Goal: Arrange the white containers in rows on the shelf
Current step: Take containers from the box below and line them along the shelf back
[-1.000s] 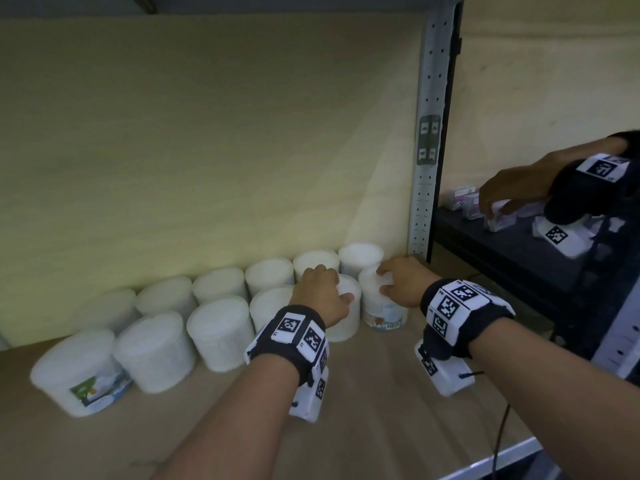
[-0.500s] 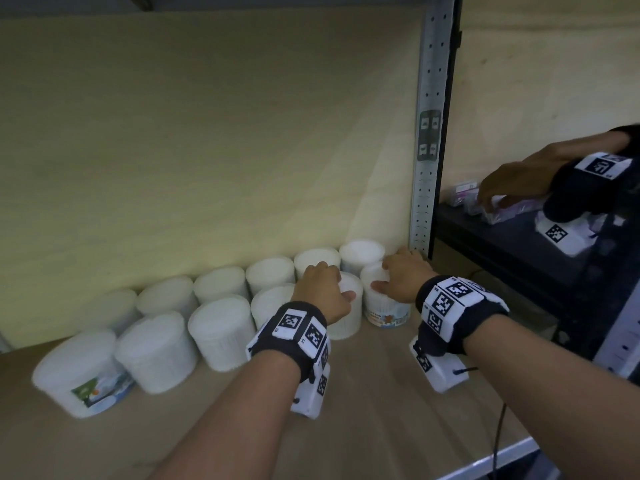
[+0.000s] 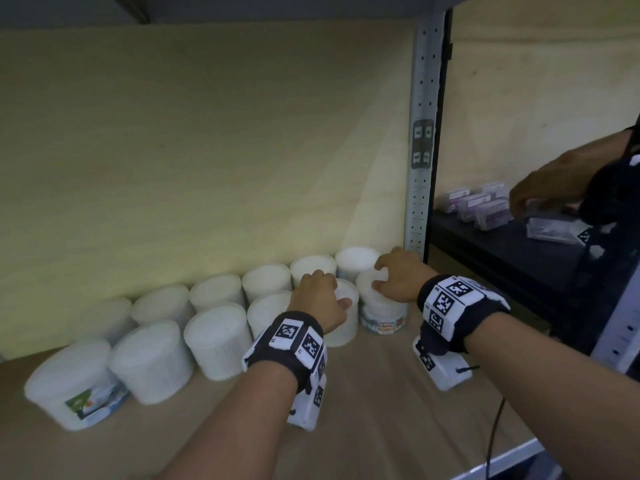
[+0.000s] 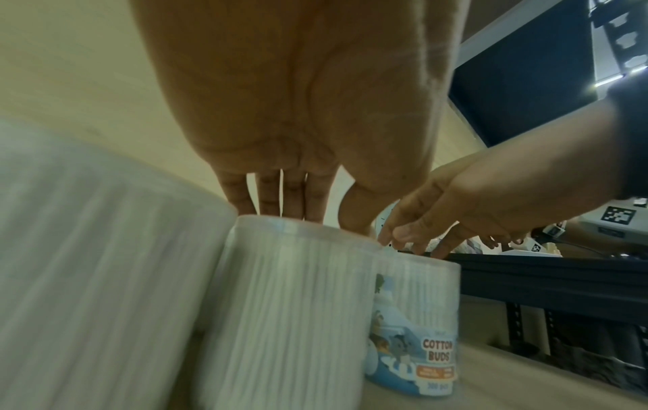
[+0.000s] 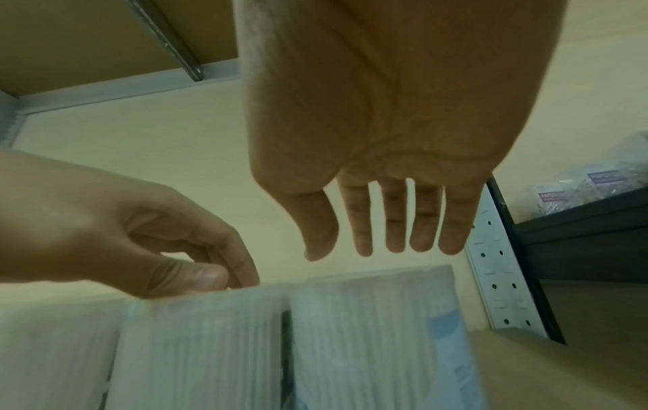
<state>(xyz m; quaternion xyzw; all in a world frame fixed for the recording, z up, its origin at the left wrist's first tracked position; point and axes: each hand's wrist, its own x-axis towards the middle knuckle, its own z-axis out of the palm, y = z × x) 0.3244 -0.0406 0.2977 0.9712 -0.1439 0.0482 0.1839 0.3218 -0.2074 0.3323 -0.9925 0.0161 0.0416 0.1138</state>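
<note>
Has loosened the right hand over the last second: clasped round the lid of the white round plastic container with the cotton-buds label before, now spread above it, fingers straight and grip apart. Cannot tell from the wrist views whether the fingertips graze that lid or hang just clear of it

Keeps the left hand where it was, grip clamped on the top of the plain white round plastic container, with fingers curled over the lid and thumb at its near rim

Leaves both containers upright on the pale wooden shelf board, side by side and touching or very nearly so, at the right end of the front row. Puts them just in front of the back row of white tubs lined along the cream back panel, and near the grey perforated metal upright

Reads as the labelled container set in its slot and let go, with the plain one being snugged in beside it. Suggests the two rows are close to done, with only the left release and perhaps some squaring-up to follow
</note>
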